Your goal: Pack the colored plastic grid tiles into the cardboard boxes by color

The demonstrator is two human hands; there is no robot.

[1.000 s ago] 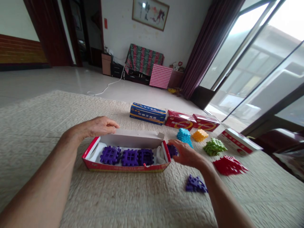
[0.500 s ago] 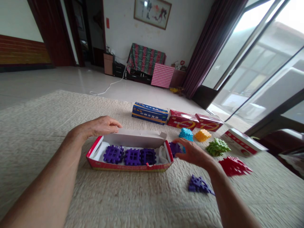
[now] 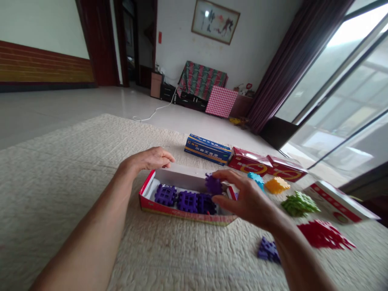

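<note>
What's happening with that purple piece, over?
Right hand: holding purple piece over open box. Left hand: by the back flap. Other purple pieces inside, partly filling it.

Blue battery carton (image 3: 207, 150), near the far edge of the quilted mat (image 3: 169, 254): from my remote station I read 小霸王电池 on its front. Lettering on the two red cartons (image 3: 250, 162) I find too blurred.

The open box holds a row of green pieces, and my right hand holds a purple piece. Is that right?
Not quite: the head view shows the row of pieces in the open box is purple, not green. Your right hand does hold a purple piece.
</note>
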